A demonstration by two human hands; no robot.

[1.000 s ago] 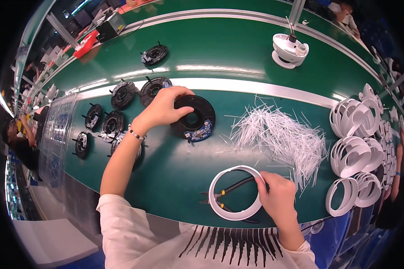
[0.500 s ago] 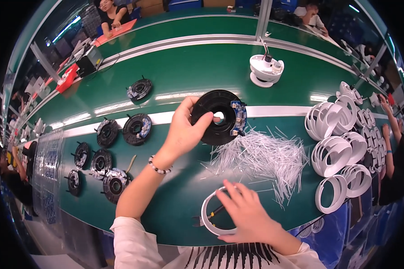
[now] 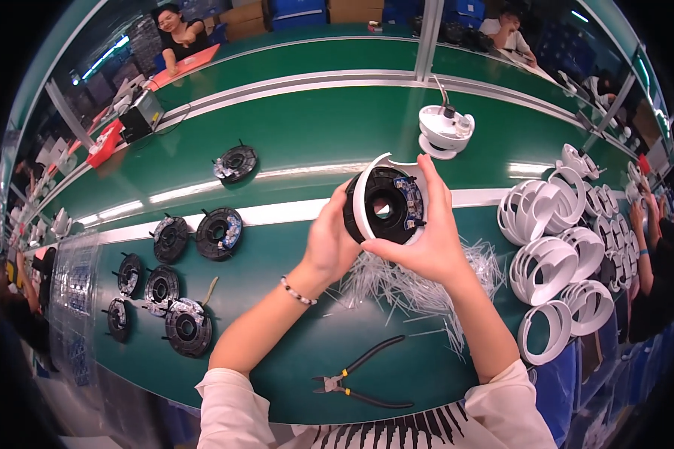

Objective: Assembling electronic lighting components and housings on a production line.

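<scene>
Up from the tabletop [image 3: 277,359] has come the white ring [image 3: 360,202], which half a second ago lay low around the pliers; it now sits around the black disc [image 3: 383,185], and both hands have met there. Held above the near work surface, the ring is a smooth, thin-walled band with a scooped dip in its far edge. The disc is matt, with stepped circles around a central hole, and a strip of its dark rim shows outside the band on the left. A curved blue circuit board [image 3: 410,203] lies along the right of its face.

Left hand [image 3: 331,243] is half curled against the disc's left rim, its fingertips partly hidden. Right hand [image 3: 436,232] is spread in a wide C, gripping the ring with its thumb at the near edge and fingers up the right side.

Below lie the pliers [image 3: 335,382], metal jaws parted, slim black handles splayed and banded yellow. Beyond the right forearm is a heap of glossy white strips [image 3: 397,288], bristly as straw. Nested white rings [image 3: 544,271] stand farther right; ribbed black discs [image 3: 188,327] with pegs are scattered left.
</scene>
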